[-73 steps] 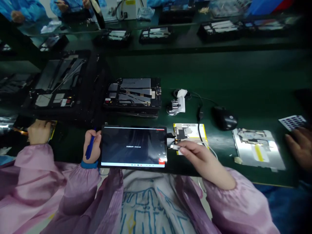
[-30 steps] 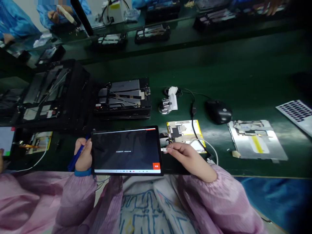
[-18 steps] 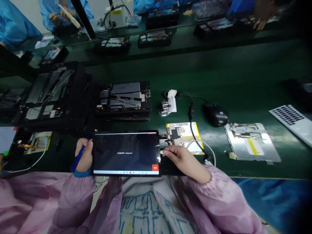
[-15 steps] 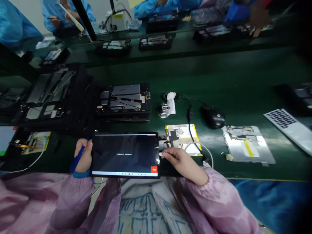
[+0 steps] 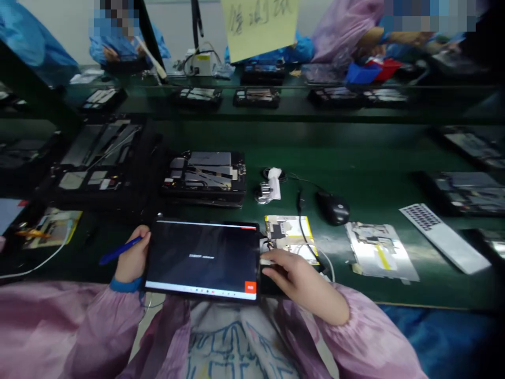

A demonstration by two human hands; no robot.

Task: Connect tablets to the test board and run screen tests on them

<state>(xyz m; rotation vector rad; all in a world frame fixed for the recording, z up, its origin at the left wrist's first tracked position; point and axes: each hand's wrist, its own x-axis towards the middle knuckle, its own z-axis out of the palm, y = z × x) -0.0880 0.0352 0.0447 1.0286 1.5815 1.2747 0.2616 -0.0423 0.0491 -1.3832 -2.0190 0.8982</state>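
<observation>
The left hand [image 5: 132,261] is clasping a blue pen [image 5: 118,251] while pressing against the left edge of a lit tablet [image 5: 203,263], which is lying at the front edge of the tabletop [image 5: 374,168]. The right hand [image 5: 305,287] is curling at the tablet's right edge; whether its fingers are closing on anything cannot be told. Behind that hand, a yellow-edged panel [image 5: 290,227] is lying partly covered, with a black cable [image 5: 302,223] running across it. Beyond the tablet, a low stack of open housings [image 5: 207,171] is holding grey cells and strips; a taller stack [image 5: 98,152] is standing towards the left edge, its top housing carrying similar parts. A small chrome device [image 5: 263,195] and a black mouse [image 5: 334,209] are resting mid-table. A silver plate [image 5: 389,260] is lying near the front edge, a white sheet [image 5: 453,245] further right. Past the back edge, a blue bin [image 5: 361,75] is sitting beside a red bin [image 5: 389,68], their contents unclear.
</observation>
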